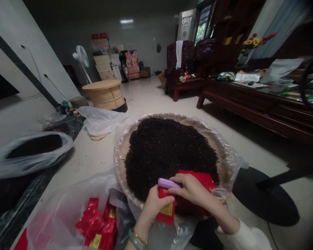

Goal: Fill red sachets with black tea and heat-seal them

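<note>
My left hand point(154, 204) pinches a small red packet point(167, 216) with gold markings, held upright at the near rim of a wide round basket point(121, 175). My right hand point(189, 189) is closed around a smooth purple handheld tool point(167, 183), whose rounded end lies across the packet's top edge. The tool's exact kind cannot be made out. Dark, loose dried tea leaves point(169, 147) form a broad heap in the plastic-lined basket. More red packaging point(203, 178) lies at the basket's near right, partly hidden under my right hand and forearm.
At the lower left, a clear plastic bag point(54, 205) holds several red packets point(94, 222). Another bag point(28, 166) of dark leaves sits at far left. A round black stand base point(266, 198) is to the right. Beyond are a wooden-topped drum table point(101, 85) and a dark wooden table point(232, 100).
</note>
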Tool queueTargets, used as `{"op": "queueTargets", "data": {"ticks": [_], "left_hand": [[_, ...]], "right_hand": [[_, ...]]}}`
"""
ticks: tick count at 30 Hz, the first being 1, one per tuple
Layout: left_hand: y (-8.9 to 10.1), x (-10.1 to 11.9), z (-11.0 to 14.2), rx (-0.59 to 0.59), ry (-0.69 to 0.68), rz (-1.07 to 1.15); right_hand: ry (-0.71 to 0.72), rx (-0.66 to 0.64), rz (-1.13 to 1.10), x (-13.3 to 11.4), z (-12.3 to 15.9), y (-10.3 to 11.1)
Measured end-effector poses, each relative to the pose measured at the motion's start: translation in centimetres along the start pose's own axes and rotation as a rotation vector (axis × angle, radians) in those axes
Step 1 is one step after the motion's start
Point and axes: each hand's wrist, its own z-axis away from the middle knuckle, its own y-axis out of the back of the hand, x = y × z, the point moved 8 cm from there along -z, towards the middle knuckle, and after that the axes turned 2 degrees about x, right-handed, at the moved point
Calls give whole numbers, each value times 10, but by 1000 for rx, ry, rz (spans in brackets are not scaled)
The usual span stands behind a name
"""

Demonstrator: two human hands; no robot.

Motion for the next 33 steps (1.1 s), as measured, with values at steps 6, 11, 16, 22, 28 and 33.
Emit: {"op": "queueTargets", "data": {"ticks": [6,11,16,22,28,33], "left_hand": [[5,10,3,47,18,-19],[6,11,4,68,10,-36],[1,5,4,55,-23,-76],[3,19,10,145,-150,-122],[17,21,13,271,-153,-61],[47,20,11,373,-160,42]], "right_hand": [[-64,25,39,55,12,25],[-142,40,297,89,17,30],[-34,194,71,48,12,19],[105,176,-165,1,6,-23],[176,339,-42,16,24,-8],[-216,783,237,117,76,21]]}}
